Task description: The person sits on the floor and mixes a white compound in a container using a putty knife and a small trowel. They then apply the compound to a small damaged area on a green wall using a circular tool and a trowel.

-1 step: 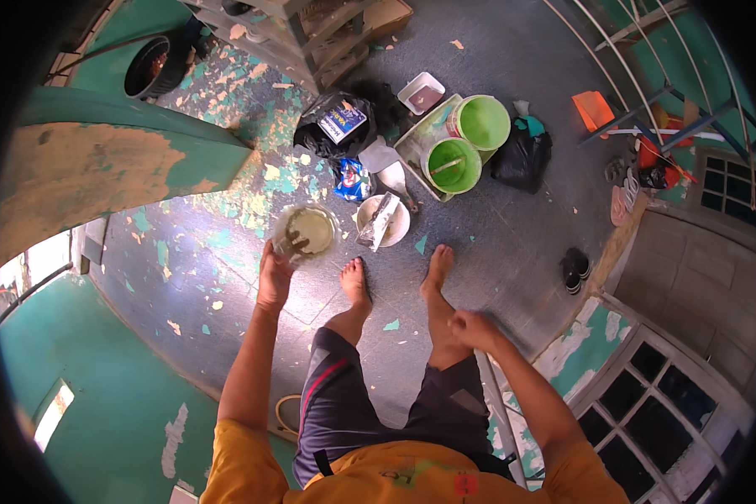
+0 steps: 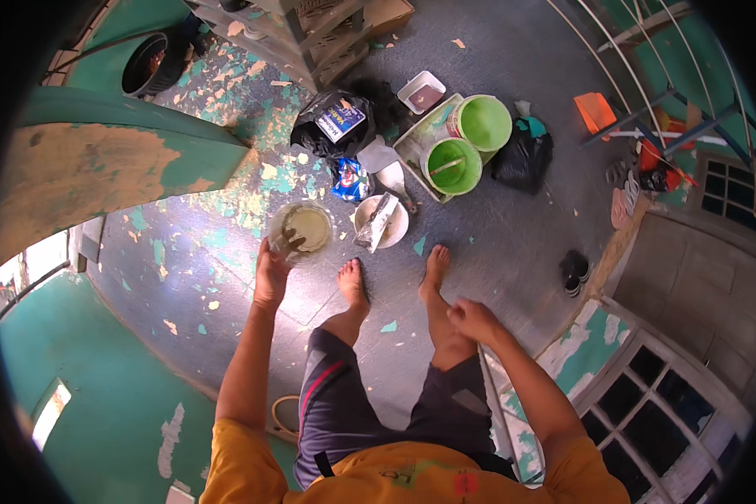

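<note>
Left hand (image 2: 269,281) grasping a clear bowl (image 2: 314,228), opening up, held above the floor (image 2: 512,252) at the hand's far side; fingers show through its wall. Right hand (image 2: 473,321) hangs by the right leg (image 2: 454,346), fingers curled in; from this angle cannot tell whether they pinch anything. Good practice, in my judgement: keep the bowl's rim level, spread the fingers well under the base, bring the right hand across if it feels heavy. Just ahead and right of the left hand, a white bowl (image 2: 401,223) with a silvery packet (image 2: 380,222) lying across it; a blue packet (image 2: 349,180) farther ahead. Well ahead of the right hand, two green buckets (image 2: 489,126) at a tray (image 2: 408,156), a black bag (image 2: 524,161) beside. Floor grey, strewn with paint flakes (image 2: 269,171), thickest ahead of the left hand near a peeling pillar (image 2: 189,164); footing would want care in bare feet (image 2: 353,284). Behind and left of that hand, a green wall (image 2: 113,361); dark shoes (image 2: 574,270) out beyond the right hand.
</note>
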A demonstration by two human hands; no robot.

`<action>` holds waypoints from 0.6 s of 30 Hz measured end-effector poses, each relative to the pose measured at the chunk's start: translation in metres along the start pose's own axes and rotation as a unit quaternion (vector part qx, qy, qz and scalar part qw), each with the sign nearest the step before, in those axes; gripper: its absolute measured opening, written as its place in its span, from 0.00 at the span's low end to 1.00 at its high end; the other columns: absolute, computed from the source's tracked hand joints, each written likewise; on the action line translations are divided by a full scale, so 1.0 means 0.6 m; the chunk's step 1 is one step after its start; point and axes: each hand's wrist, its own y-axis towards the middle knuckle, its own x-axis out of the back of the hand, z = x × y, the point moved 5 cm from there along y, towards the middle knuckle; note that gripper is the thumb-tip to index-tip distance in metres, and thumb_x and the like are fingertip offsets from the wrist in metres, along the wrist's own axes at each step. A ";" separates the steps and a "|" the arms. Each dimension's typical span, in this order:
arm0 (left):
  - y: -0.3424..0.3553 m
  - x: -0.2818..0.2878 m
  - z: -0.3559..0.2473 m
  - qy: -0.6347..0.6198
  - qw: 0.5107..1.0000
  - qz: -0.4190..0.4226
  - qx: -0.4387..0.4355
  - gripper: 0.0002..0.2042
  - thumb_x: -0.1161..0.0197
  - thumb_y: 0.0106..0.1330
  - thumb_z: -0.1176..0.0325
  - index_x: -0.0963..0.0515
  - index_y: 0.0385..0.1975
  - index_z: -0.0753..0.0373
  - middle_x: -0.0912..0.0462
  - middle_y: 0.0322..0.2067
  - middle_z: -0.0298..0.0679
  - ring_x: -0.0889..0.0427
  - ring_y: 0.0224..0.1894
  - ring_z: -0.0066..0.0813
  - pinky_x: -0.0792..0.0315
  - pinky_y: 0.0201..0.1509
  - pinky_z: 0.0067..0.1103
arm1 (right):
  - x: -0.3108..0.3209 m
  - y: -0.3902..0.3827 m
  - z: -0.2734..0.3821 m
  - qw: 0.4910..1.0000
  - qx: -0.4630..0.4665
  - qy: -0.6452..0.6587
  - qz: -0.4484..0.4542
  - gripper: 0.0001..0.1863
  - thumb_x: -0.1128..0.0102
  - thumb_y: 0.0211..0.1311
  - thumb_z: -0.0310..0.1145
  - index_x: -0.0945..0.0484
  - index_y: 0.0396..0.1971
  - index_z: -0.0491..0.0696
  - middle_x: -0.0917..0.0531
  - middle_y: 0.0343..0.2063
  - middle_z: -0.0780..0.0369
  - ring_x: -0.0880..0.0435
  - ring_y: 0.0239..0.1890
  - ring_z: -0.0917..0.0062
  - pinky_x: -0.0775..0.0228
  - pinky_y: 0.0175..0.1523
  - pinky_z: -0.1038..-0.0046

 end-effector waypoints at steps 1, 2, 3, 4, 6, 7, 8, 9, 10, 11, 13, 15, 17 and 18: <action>0.022 0.010 0.016 -0.001 1.000 0.003 -0.002 0.26 0.52 0.73 0.56 0.38 0.66 0.64 0.29 0.62 0.47 0.26 0.63 0.44 0.33 0.68 0.41 | 0.026 0.070 0.001 0.999 0.023 0.025 -0.035 0.13 0.41 0.64 0.41 0.21 0.36 0.46 0.16 0.31 0.51 0.16 0.37 0.56 0.25 0.41 0.59; 0.058 0.039 0.044 -0.022 1.000 -0.015 -0.011 0.25 0.53 0.73 0.59 0.38 0.66 0.64 0.28 0.61 0.48 0.26 0.62 0.44 0.33 0.68 0.41 | 0.055 0.141 0.011 0.995 0.056 0.046 -0.069 0.13 0.42 0.64 0.40 0.22 0.36 0.46 0.16 0.34 0.49 0.17 0.39 0.50 0.25 0.43 0.56; 0.080 0.061 0.070 -0.037 0.999 -0.035 -0.009 0.24 0.53 0.73 0.60 0.38 0.66 0.65 0.27 0.61 0.48 0.25 0.62 0.44 0.33 0.68 0.40 | 0.077 0.211 0.039 0.988 0.089 0.074 -0.107 0.10 0.42 0.64 0.37 0.22 0.35 0.45 0.16 0.33 0.49 0.17 0.39 0.50 0.25 0.43 0.57; 0.099 0.081 0.089 -0.050 0.997 -0.056 -0.009 0.24 0.53 0.73 0.61 0.37 0.65 0.65 0.27 0.61 0.48 0.25 0.62 0.44 0.32 0.68 0.40 | 0.092 0.264 0.062 0.982 0.116 0.056 -0.138 0.09 0.42 0.63 0.35 0.23 0.34 0.45 0.16 0.32 0.50 0.17 0.38 0.51 0.26 0.42 0.57; 0.136 0.125 0.130 -0.036 0.997 -0.065 -0.023 0.26 0.50 0.73 0.57 0.37 0.65 0.65 0.28 0.62 0.48 0.25 0.62 0.46 0.32 0.67 0.42 | 0.122 0.367 0.101 0.968 0.162 0.034 -0.191 0.07 0.41 0.62 0.33 0.23 0.34 0.45 0.17 0.31 0.51 0.17 0.37 0.52 0.26 0.42 0.58; 0.155 0.150 0.150 -0.027 0.997 -0.074 -0.023 0.27 0.49 0.72 0.55 0.37 0.65 0.64 0.28 0.61 0.47 0.26 0.62 0.46 0.32 0.67 0.42 | 0.136 0.421 0.116 0.960 0.179 0.032 -0.212 0.08 0.40 0.62 0.34 0.22 0.34 0.45 0.17 0.32 0.51 0.17 0.37 0.53 0.26 0.42 0.58; 0.174 0.173 0.169 -0.019 0.996 -0.082 -0.024 0.28 0.48 0.71 0.53 0.37 0.65 0.64 0.28 0.61 0.47 0.26 0.62 0.46 0.32 0.67 0.43 | 0.149 0.474 0.127 0.949 0.198 -0.008 -0.247 0.08 0.40 0.62 0.34 0.22 0.34 0.45 0.17 0.32 0.52 0.17 0.37 0.54 0.26 0.43 0.58; 0.191 0.187 0.185 -0.008 0.996 -0.086 -0.027 0.30 0.47 0.70 0.50 0.37 0.65 0.63 0.27 0.60 0.46 0.26 0.62 0.46 0.32 0.66 0.43 | 0.164 0.524 0.136 0.934 0.216 -0.049 -0.282 0.08 0.40 0.62 0.34 0.22 0.34 0.45 0.18 0.32 0.52 0.18 0.38 0.55 0.26 0.43 0.58; 0.203 0.202 0.200 -0.004 0.996 -0.080 -0.027 0.30 0.47 0.70 0.49 0.37 0.65 0.63 0.27 0.60 0.46 0.26 0.63 0.46 0.32 0.66 0.43 | 0.177 0.576 0.145 0.937 0.197 -0.077 -0.277 0.09 0.40 0.62 0.35 0.21 0.34 0.45 0.18 0.33 0.52 0.18 0.39 0.55 0.26 0.45 0.57; 0.220 0.213 0.216 -0.003 0.997 -0.069 -0.029 0.30 0.47 0.70 0.48 0.37 0.66 0.63 0.27 0.60 0.46 0.27 0.63 0.46 0.32 0.67 0.43 | 0.192 0.629 0.143 0.923 0.193 -0.127 -0.308 0.09 0.41 0.62 0.36 0.21 0.34 0.45 0.18 0.36 0.51 0.18 0.42 0.53 0.26 0.48 0.56; 0.226 0.257 0.241 0.023 0.997 -0.065 -0.039 0.32 0.50 0.72 0.44 0.37 0.66 0.63 0.27 0.61 0.46 0.27 0.63 0.46 0.33 0.67 0.42 | 0.195 0.706 0.175 0.924 0.161 -0.179 -0.297 0.10 0.42 0.62 0.36 0.21 0.37 0.45 0.19 0.40 0.50 0.20 0.47 0.54 0.26 0.53 0.55; 0.254 0.284 0.271 0.018 0.997 -0.064 -0.039 0.28 0.58 0.76 0.49 0.38 0.67 0.63 0.28 0.63 0.45 0.28 0.64 0.42 0.35 0.68 0.39 | 0.215 0.776 0.182 0.895 0.158 -0.264 -0.324 0.14 0.41 0.62 0.35 0.21 0.43 0.43 0.20 0.47 0.49 0.22 0.53 0.55 0.28 0.59 0.57; 0.280 0.304 0.296 0.015 0.997 -0.074 -0.031 0.27 0.63 0.78 0.51 0.39 0.67 0.64 0.28 0.63 0.45 0.28 0.64 0.40 0.36 0.69 0.37 | 0.240 0.844 0.187 0.857 0.173 -0.348 -0.337 0.16 0.39 0.60 0.34 0.21 0.45 0.42 0.20 0.49 0.48 0.21 0.54 0.56 0.28 0.59 0.60; 0.303 0.303 0.308 0.014 0.997 -0.070 -0.030 0.27 0.63 0.78 0.51 0.39 0.67 0.64 0.28 0.63 0.45 0.28 0.64 0.39 0.36 0.69 0.37 | 0.265 0.888 0.171 0.835 0.170 -0.378 -0.361 0.15 0.41 0.61 0.34 0.21 0.45 0.42 0.20 0.48 0.49 0.22 0.56 0.57 0.28 0.59 0.60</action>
